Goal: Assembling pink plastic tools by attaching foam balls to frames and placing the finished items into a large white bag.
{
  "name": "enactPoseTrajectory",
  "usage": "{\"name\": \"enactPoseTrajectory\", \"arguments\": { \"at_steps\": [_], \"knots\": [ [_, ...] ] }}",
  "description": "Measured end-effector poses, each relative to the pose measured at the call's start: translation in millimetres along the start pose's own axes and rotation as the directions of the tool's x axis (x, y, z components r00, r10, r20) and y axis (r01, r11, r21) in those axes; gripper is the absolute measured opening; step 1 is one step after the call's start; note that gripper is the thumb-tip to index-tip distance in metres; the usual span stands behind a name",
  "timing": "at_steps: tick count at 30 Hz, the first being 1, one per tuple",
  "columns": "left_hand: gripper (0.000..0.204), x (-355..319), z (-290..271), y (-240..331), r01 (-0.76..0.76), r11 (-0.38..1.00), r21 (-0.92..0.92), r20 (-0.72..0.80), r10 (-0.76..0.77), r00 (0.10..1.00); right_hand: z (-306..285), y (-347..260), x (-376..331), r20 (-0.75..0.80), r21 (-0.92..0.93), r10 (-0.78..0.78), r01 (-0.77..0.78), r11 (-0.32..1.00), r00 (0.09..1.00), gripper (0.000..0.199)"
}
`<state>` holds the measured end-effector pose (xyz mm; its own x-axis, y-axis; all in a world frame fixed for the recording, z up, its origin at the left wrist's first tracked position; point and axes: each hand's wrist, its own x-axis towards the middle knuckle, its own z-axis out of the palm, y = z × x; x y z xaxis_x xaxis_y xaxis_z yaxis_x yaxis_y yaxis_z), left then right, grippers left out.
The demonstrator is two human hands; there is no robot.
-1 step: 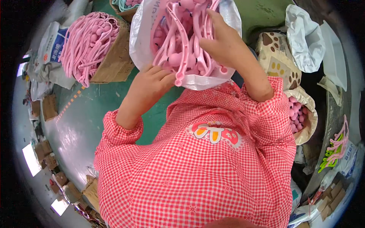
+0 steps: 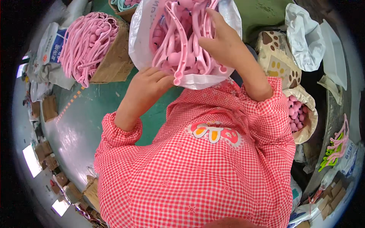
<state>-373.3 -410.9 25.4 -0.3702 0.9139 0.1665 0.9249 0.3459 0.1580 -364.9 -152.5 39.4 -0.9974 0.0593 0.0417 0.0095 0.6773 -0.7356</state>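
A white woven bag [image 2: 138, 45] stands open in front of me, filled with pink plastic strips [image 2: 181, 41] and pink balls [image 2: 174, 58]. Some strips have a row of small holes and a round end that hangs over the near rim. My left hand [image 2: 148, 84] is closed at the bag's near left rim, its fingertips folded over the edge. Reaching in from the right, my right hand [image 2: 226, 42] grips pink strips on the right side of the bag between thumb and fingers. Part of its fingers is hidden behind the strips.
On the left, a cardboard box [image 2: 114, 62] overflows with pink strips. To the right are a paw-print bundle [image 2: 275, 57], a crumpled white bag [image 2: 304, 36] and a sack [image 2: 308, 129] of pink balls. Pink and green strips [image 2: 334, 150] hang at the far right.
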Motion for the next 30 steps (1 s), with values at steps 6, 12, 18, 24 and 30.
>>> {"name": "enactPoseTrajectory", "arguments": {
  "at_steps": [6,12,18,24,30],
  "knots": [
    [0.013,-6.3,-9.3,12.4,-0.017,0.992,-0.122,-0.056,0.010,0.998,35.6,10.3,1.4,-0.395,0.346,-0.077,0.225,0.911,0.916,0.066],
    [0.011,-1.0,-21.4,17.9,-0.028,0.996,-0.089,-0.113,0.018,0.993,59.8,25.3,-13.0,-0.256,0.160,0.091,-0.050,0.986,0.962,0.080],
    [0.012,3.6,-21.3,24.5,-0.030,0.996,-0.089,-0.129,0.018,0.991,56.0,14.8,-12.5,-0.333,0.263,0.051,0.041,0.964,0.942,0.079],
    [0.013,6.0,-16.9,22.8,-0.038,0.995,-0.090,-0.130,0.026,0.991,42.1,0.2,-5.2,-0.179,-0.113,0.275,-0.297,0.948,0.945,0.076],
    [0.018,10.8,-16.2,23.0,-0.047,0.990,-0.130,-0.146,0.028,0.989,36.6,-8.2,-8.7,-0.190,-0.202,0.310,-0.346,0.916,0.931,0.077]
  ]
}}
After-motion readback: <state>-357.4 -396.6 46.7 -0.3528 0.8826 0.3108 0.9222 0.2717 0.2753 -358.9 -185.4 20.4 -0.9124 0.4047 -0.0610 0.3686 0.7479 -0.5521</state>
